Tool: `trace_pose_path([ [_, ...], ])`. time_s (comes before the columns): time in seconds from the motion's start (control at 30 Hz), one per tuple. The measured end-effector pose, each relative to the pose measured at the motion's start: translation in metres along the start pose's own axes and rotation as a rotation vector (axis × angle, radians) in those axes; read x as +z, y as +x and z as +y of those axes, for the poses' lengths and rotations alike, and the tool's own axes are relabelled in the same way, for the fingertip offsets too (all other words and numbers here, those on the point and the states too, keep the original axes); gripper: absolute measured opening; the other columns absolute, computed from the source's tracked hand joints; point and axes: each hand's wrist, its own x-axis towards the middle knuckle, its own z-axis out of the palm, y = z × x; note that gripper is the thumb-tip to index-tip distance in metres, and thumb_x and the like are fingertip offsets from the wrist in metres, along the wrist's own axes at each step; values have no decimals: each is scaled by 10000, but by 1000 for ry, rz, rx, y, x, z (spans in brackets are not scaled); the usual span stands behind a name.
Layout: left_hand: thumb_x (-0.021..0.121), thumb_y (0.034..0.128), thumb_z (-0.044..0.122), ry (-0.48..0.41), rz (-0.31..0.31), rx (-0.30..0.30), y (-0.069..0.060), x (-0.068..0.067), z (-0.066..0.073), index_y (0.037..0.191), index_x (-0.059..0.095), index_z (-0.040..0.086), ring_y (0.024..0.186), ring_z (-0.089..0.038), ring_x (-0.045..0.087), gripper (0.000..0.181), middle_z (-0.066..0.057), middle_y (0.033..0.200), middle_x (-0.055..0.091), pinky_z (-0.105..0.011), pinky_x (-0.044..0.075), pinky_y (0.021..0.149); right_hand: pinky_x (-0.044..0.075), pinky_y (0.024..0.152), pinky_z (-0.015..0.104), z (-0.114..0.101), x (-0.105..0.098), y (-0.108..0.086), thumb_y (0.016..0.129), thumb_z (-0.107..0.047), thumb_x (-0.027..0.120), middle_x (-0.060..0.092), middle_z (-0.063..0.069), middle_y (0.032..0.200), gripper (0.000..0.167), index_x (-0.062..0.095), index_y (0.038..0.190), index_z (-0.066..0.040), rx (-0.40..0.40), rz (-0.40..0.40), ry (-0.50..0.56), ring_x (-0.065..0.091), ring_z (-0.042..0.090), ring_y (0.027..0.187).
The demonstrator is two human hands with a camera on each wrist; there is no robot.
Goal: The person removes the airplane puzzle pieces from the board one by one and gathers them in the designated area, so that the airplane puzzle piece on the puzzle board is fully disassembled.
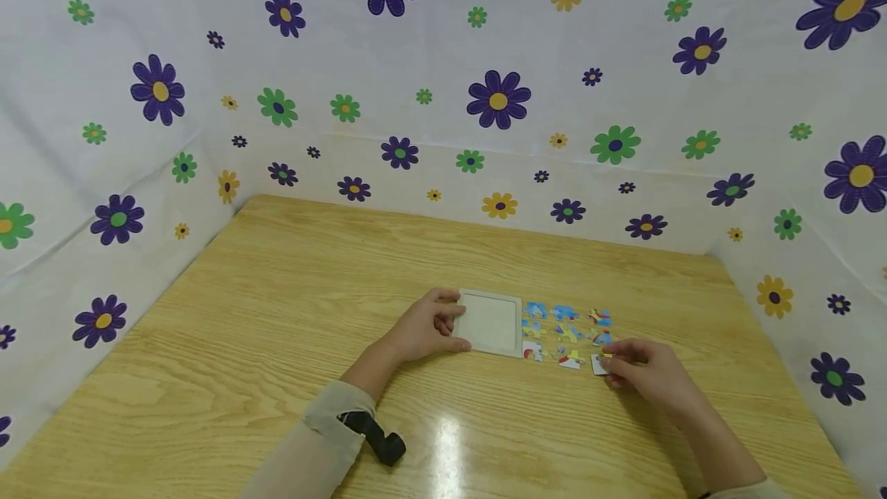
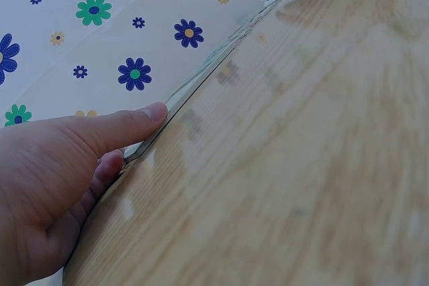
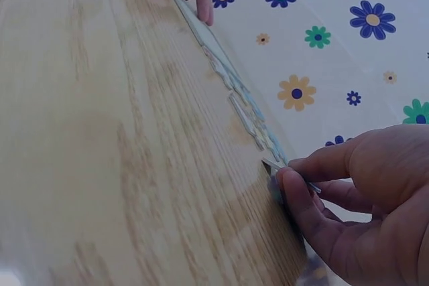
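Observation:
A square, pale puzzle tray (image 1: 490, 322) with a raised rim lies flat, its recess bare. My left hand (image 1: 425, 327) holds its left side, the thumb (image 2: 144, 117) at the near corner and the fingers spread along the far part. Right of the tray, small jigsaw pieces (image 1: 568, 331) lie apart in rows, printed in blue, yellow, red and white. At the near right corner of these rows, my right hand (image 1: 644, 372) pinches a white-edged jigsaw piece (image 1: 599, 365) between thumb and fingers. In the right wrist view that piece is tilted, one edge raised off the table.
The wood-grain table (image 1: 312, 276) stretches around the tray on all sides. A white cloth (image 1: 430, 45) with purple, green and orange flowers hangs behind and at both sides. A black strap end (image 1: 377, 437) sticks out from the left sleeve above the table.

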Motion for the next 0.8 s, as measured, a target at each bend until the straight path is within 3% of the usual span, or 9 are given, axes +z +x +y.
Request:
trace_pose_path([
  [0.53,862,800,222,13,-15,17,1,7,-4,1360,598,9,854,-117,523,654,-59,1393,486,-195,478,745,538,604,243,3,2,0,913,-200,738,719,56,879,305,704,1071,58,25,130,-244,651,119,708],
  [0.8,857,807,243,33,-9,11,-1,8,-5,1371,585,15,854,-118,525,666,-73,1373,491,-204,482,749,550,609,247,-5,4,-4,915,-227,734,733,95,949,313,705,1079,38,-10,120,-272,673,131,737],
])
